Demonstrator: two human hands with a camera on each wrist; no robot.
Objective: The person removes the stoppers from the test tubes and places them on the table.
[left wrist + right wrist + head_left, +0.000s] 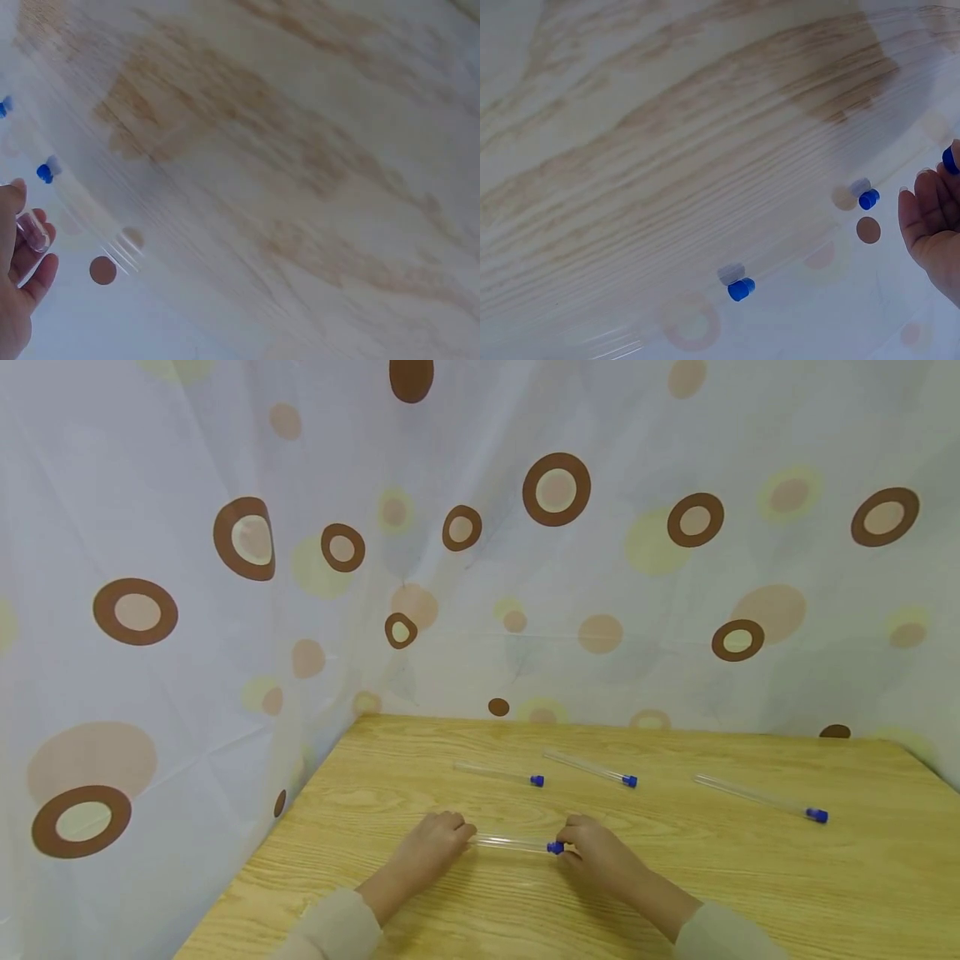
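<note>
A clear test tube (510,842) is held roughly level between both hands, low over the table. My left hand (433,842) grips its closed end; in the left wrist view, the rounded tube tip (34,231) shows between thumb and fingers. At the other end is a blue cap (555,847), which my right hand (600,853) pinches between thumb and fingers. The right wrist view catches only part of that cap (951,160) and part of the hand (939,225). Whether the cap is tight on the tube, I cannot tell.
Beyond the hands lie three more capped tubes: a left one (495,772), a middle one (588,767) and a right one (757,794). All rest on the wood-grain table (862,893). A dotted curtain (480,577) hangs behind and at the left.
</note>
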